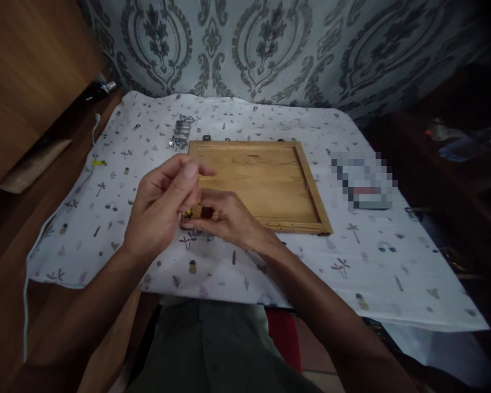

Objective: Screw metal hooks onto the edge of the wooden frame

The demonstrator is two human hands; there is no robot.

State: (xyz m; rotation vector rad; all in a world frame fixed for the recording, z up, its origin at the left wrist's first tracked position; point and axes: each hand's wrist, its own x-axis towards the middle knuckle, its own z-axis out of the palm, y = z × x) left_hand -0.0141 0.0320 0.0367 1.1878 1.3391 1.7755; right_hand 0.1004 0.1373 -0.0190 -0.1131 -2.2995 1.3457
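Note:
A wooden panel with a raised frame lies flat on the cloth-covered table. Above its near left corner, my left hand is closed with the thumb on top. What it grips is hidden in the fist. A small yellow and black piece shows just beneath it. My right hand is closed at the same corner, thumb low along the frame's near edge and fingers bent above. Its fingertips meet something I cannot make out. A bit of shiny metal peeks out below the right thumb.
Several metal hinge-like pieces sit in a row behind the panel's far left corner. A blurred-out box lies to the right. A white cable runs down the table's left edge. Patterned wallpaper rises behind.

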